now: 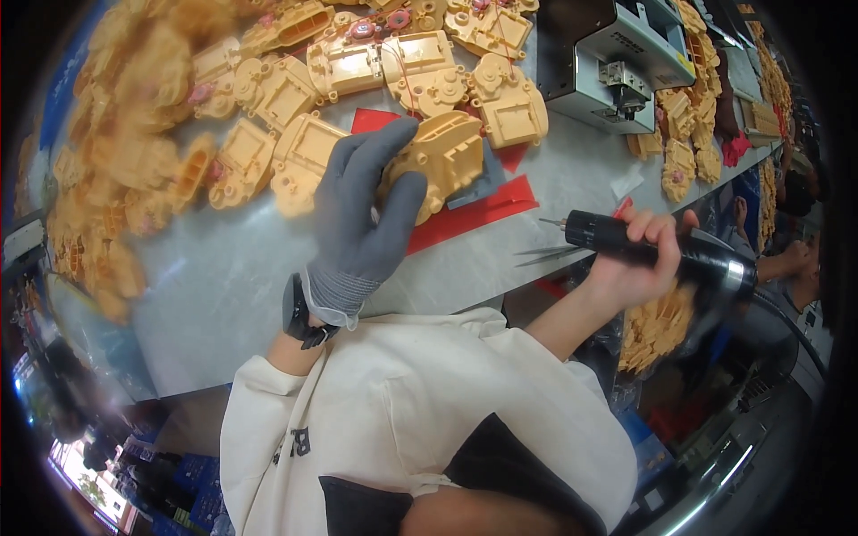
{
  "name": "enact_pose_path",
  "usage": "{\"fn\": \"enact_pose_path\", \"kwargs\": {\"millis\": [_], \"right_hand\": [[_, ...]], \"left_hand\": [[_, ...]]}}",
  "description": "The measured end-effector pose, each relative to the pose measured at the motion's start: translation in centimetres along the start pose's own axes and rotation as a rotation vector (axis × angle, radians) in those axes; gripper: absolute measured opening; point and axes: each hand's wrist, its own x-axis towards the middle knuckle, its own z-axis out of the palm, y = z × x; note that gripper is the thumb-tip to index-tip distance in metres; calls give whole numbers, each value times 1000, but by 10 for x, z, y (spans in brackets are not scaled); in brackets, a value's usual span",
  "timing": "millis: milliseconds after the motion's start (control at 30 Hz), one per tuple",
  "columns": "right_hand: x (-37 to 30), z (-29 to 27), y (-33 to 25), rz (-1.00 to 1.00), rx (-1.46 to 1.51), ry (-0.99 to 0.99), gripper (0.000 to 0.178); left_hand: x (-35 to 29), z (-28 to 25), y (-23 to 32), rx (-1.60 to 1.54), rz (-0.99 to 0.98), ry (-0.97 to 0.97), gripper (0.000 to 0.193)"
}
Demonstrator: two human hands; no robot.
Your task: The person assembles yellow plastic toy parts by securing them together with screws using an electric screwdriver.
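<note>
My left hand, in a grey knit glove, rests on a yellow plastic housing with its thumb and fingers curled around the left side. That housing sits on a blue-grey block, with red strips on the table around it. In my bare right hand is a black electric screwdriver, its bit pointing left toward the housing and apart from it. Thin grey metal blades, perhaps scissors, show below the bit; their other end is hidden at my right hand.
Several yellow housings with red parts and wires crowd the far and left side of the grey table. A grey metal machine stands at the back right. A bag of yellow parts sits below the right edge. Other people are at the far right.
</note>
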Motion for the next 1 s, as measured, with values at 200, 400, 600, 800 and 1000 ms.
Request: {"fn": "enact_pose_path", "kwargs": {"millis": [200, 400, 600, 800, 1000], "right_hand": [[0, 6, 5, 7, -23, -12, 37], [-3, 5, 4, 21, -53, -22, 37], [-1, -4, 2, 20, -47, 30, 36], [-2, 7, 1, 25, -57, 9, 36], [26, 26, -9, -194, -4, -131, 36]], "left_hand": [[5, -2, -6, 28, -247, -78, 30], [2, -27, 11, 303, -111, -338, 31], [13, -70, 21, -255, -330, -10, 41], [24, -34, 39, 276, 309, -57, 64], [14, 15, -15, 602, 212, -299, 74]]}}
